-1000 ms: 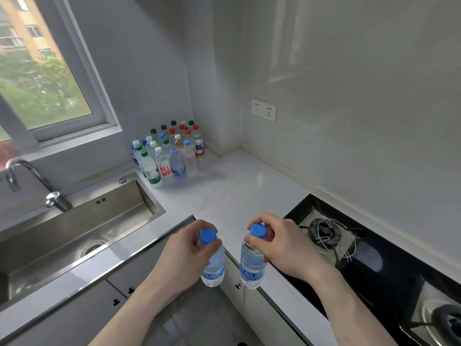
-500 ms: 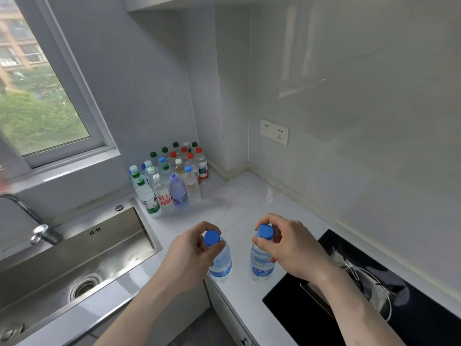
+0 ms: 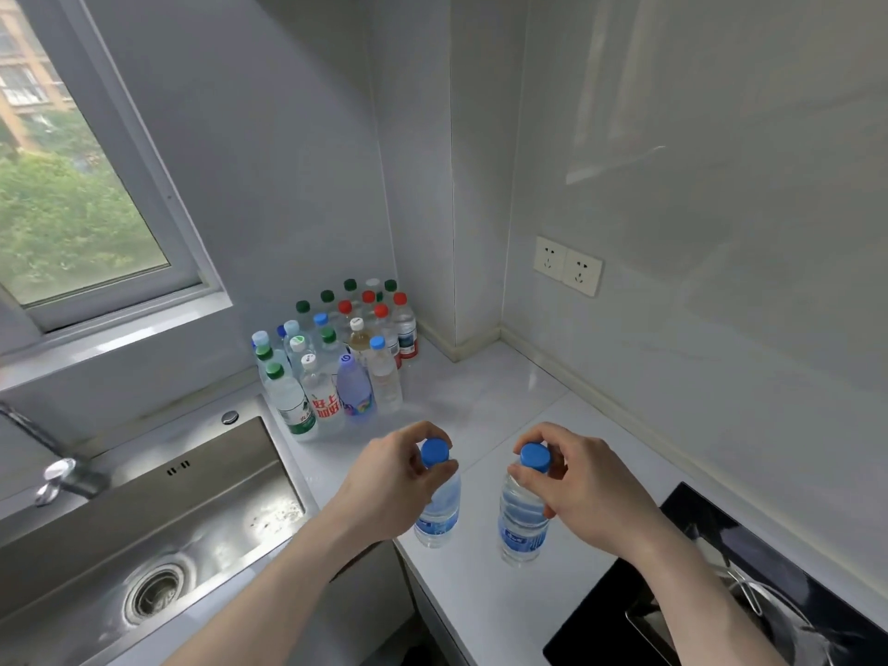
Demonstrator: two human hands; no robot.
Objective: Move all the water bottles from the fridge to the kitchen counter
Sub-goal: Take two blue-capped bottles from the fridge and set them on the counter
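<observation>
Bottles first: I see two small clear water bottles with blue caps and blue labels, both upright over the white counter [image 3: 485, 593] near its front edge. My left hand [image 3: 389, 478] pinches the left bottle [image 3: 438, 511] around its cap and neck, fingers curled. My right hand [image 3: 581, 483] grips the right bottle [image 3: 521, 526] the same way at the cap. Whether their bases touch the surface I cannot tell. Farther back in the corner stands a cluster of bottles [image 3: 336, 362], beside the steel sink [image 3: 144, 521].
</observation>
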